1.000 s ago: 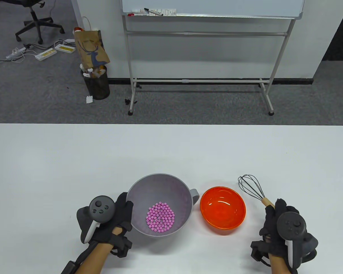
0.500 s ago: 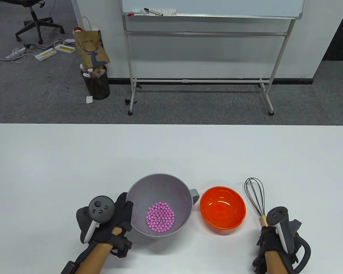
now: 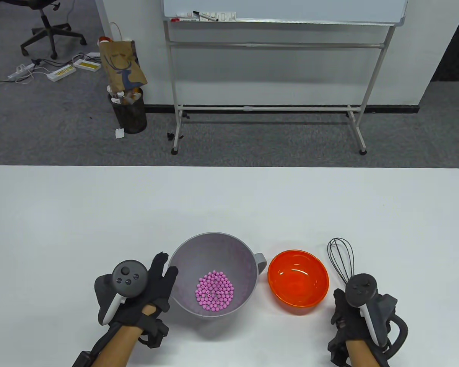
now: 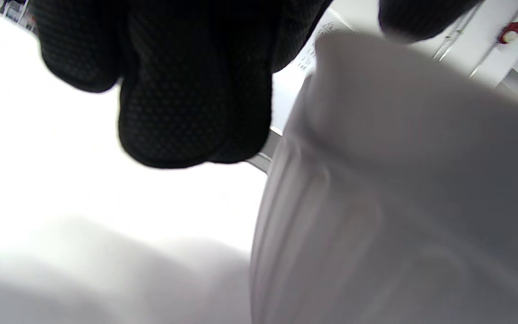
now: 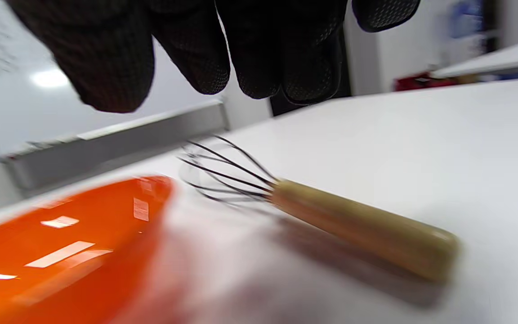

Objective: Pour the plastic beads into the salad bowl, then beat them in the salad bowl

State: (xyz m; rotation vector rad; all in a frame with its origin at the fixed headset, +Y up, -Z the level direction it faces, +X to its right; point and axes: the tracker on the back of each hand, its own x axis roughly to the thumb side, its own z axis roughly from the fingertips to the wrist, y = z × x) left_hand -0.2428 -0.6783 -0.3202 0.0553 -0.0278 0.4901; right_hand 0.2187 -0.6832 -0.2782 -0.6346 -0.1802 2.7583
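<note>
A white tabletop [image 3: 229, 198] with rounded far corners carries three items along its near edge. A grey salad bowl [image 3: 214, 244] holding pink plastic beads [image 3: 214, 289] is placed left of centre. An orange bowl [image 3: 298, 281] is set just beside it. A whisk [image 3: 341, 258] with a wooden handle is laid flat to the right.

Pink beads lie in the grey bowl, both gloved hands low beside the dishes.

Round pink plastic beads [image 3: 214, 290] fill the grey plastic salad bowl [image 3: 237, 250]; the left hand [image 3: 145, 290] spreads beside its rim, perhaps touching. Right hand [image 3: 352, 317] covers the black wire whisk [image 3: 340, 256] handle, near the translucent orange bowl [image 3: 298, 283].
</note>
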